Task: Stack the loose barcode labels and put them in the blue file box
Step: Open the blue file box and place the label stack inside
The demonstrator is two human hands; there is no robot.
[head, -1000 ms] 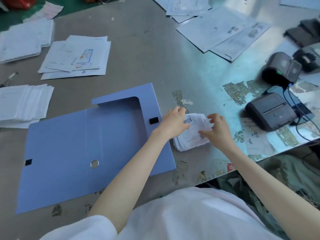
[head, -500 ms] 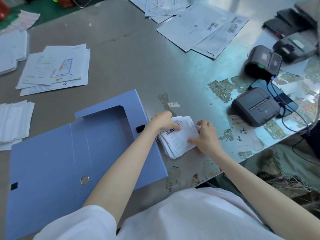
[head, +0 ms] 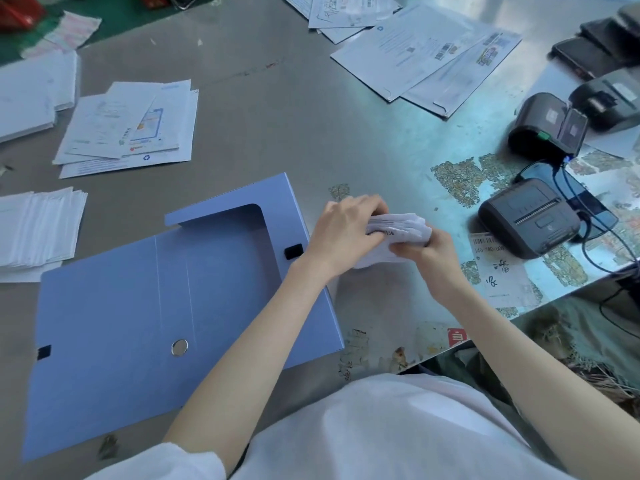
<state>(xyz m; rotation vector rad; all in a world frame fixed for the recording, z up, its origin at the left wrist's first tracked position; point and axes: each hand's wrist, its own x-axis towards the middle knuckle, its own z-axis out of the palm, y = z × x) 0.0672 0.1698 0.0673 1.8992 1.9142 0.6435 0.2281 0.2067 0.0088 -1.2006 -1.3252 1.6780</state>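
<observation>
Lifted off the desk (head: 346, 109) now, labels (head: 398, 228) are sitting clamped between our left hand (head: 346, 233) and right hand (head: 427, 251); box (head: 156, 306) is lying at nine o'clock, nearer our left.

Label stack (head: 398, 226) lifted off table, both hands gripping.

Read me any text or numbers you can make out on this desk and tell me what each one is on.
"自": white character on a red sticker at the table's near edge.
Slip beside the black label printer: printed digits under its barcode, too blurred to read; handwritten characters below, not legible.
Barcode labels held in the left hand and right hand: too blurred.
Envelopes and paper sheets: print too small.
</observation>
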